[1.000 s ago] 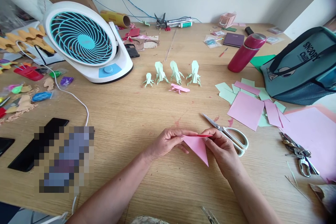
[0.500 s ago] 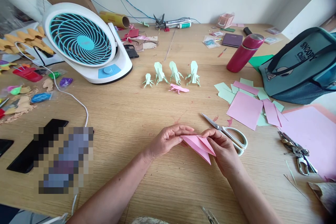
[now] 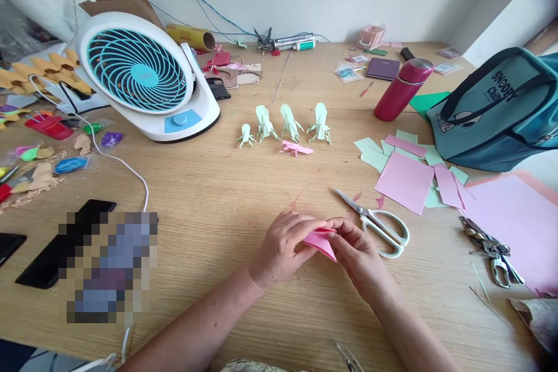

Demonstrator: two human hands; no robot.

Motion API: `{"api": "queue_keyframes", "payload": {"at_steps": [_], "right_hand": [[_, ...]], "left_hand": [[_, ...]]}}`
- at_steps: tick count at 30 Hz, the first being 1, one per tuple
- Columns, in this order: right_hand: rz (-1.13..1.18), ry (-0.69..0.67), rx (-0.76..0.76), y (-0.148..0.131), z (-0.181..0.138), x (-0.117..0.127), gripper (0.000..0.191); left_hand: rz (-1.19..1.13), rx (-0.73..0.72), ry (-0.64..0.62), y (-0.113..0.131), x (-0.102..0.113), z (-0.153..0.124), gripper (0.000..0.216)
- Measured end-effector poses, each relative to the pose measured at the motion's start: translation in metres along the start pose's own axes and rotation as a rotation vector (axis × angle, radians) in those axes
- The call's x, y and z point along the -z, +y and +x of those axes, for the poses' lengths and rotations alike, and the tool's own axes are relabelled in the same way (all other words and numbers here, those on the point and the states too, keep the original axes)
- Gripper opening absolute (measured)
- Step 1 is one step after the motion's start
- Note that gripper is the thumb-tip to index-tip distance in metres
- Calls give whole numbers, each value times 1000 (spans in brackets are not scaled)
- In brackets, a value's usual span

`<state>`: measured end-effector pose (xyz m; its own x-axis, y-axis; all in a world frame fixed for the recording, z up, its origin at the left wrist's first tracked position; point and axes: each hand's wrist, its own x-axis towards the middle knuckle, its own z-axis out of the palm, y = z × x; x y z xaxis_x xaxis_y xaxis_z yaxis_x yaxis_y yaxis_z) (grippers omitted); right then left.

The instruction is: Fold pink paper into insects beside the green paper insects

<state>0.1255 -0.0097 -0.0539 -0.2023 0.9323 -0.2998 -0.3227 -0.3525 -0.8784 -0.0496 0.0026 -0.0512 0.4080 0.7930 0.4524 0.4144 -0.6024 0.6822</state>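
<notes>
Between my two hands is a folded sheet of pink paper (image 3: 321,242), partly covered by my fingers. My left hand (image 3: 285,247) wraps over its left side, thumb below and fingers on top. My right hand (image 3: 355,256) pinches the upper right edge with thumb and fingertips. Just right of that hand lies a pair of scissors (image 3: 383,226) with white handles, blades pointing up and left. Farther back stand several light green folded paper insects (image 3: 290,122), and a pink folded paper insect (image 3: 296,148) sits in front of them.
A white and blue fan (image 3: 143,72) stands at the back left. Pink and green paper pieces (image 3: 401,183) lie to the right, near a red flask (image 3: 403,90) and a teal bag (image 3: 492,104). Keys (image 3: 492,253) rest at far right, a black phone-like slab (image 3: 65,244) at left.
My left hand has moved right and closed further over the paper. The pink paper is folded narrower, and less of it shows. My right hand has shifted slightly left.
</notes>
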Motion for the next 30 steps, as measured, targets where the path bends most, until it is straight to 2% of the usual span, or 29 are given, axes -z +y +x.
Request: {"api": "queue_keyframes", "payload": {"at_steps": [4, 9, 16, 24, 30], "right_hand": [[-75, -13, 76, -1, 0, 3, 20], [-199, -25, 213, -4, 0, 2, 19], [-235, -28, 220, 0, 1, -2, 19], [-229, 19, 207, 0, 1, 0, 22], [-225, 29, 215, 3, 2, 1, 18]], "left_hand": [[-168, 247, 73, 0, 1, 1, 18], [-280, 432, 1, 0, -3, 1, 15], [-345, 494, -51, 3, -9, -2, 20], [-247, 459, -92, 2, -13, -3, 16], [-252, 454, -101, 3, -12, -3, 20]]}}
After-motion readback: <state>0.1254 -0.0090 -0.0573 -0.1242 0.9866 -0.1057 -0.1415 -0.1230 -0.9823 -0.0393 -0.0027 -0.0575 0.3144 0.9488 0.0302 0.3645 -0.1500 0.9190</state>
